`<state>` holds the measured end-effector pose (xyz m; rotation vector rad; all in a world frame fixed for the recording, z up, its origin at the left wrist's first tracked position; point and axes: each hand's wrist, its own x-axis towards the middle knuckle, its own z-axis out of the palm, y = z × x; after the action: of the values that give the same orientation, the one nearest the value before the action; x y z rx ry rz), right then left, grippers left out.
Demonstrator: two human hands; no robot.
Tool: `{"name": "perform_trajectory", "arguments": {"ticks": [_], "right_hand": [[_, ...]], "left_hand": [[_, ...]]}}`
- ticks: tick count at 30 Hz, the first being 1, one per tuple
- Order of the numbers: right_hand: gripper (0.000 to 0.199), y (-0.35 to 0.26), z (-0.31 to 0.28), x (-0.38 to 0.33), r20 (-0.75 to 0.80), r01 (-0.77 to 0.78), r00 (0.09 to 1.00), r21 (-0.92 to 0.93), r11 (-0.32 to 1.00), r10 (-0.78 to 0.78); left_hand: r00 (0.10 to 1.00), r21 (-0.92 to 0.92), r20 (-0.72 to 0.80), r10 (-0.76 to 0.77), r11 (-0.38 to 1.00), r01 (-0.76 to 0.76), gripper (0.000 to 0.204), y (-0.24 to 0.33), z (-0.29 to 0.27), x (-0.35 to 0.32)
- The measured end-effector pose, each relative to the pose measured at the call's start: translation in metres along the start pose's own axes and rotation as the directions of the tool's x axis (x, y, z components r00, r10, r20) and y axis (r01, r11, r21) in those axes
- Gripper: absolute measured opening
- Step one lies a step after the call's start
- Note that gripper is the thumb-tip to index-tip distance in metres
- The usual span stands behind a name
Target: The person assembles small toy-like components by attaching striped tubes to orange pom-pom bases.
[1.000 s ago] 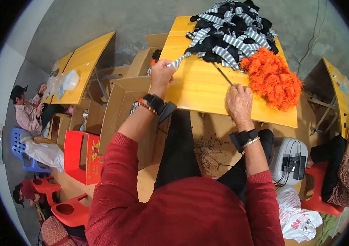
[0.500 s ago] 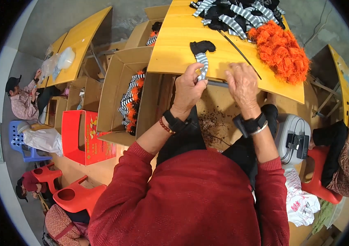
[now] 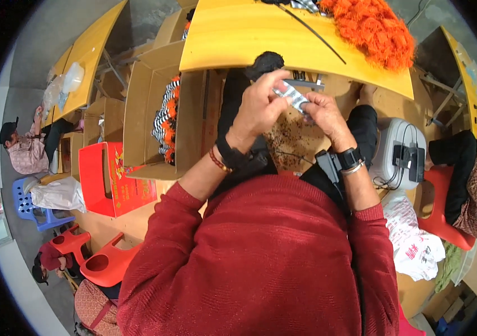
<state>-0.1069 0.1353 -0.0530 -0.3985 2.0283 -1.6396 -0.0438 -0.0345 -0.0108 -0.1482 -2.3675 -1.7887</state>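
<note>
We list: one fabric piece, striped grey and white with a black end, held up by the near edge of the tabletop; one left hand, fingers pinching the piece at its striped part; one right hand, fingers pinching the striped end; one slim black rod, lying aslant on the tabletop; one shaggy orange heap beside it (top cut off in our view); one open cardboard box, left, holding striped and orange items
</note>
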Motion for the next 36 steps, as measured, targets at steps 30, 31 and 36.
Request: {"name": "perform_trajectory", "arguments": {"ticks": [30, 31, 36], "right_hand": [[0.011, -0.062, 0.004, -0.104, 0.076, 0.115, 0.983, 0.464, 0.878, -0.168], [0.011, -0.061, 0.005, -0.105, 0.077, 0.126, 0.981, 0.440, 0.889, -0.177], [0.013, -0.056, 0.007, -0.106, 0.082, 0.095, 0.986, 0.455, 0.885, -0.148]], "left_hand": [[0.922, -0.595, 0.318, -0.222, 0.710, 0.376, 0.013, 0.032, 0.002, -0.051], [0.919, -0.607, 0.331, -0.214, 0.698, 0.381, 0.011, 0.031, 0.002, -0.052], [0.916, -0.623, 0.353, -0.188, 0.684, 0.380, 0.011, 0.028, 0.004, -0.052]]}}
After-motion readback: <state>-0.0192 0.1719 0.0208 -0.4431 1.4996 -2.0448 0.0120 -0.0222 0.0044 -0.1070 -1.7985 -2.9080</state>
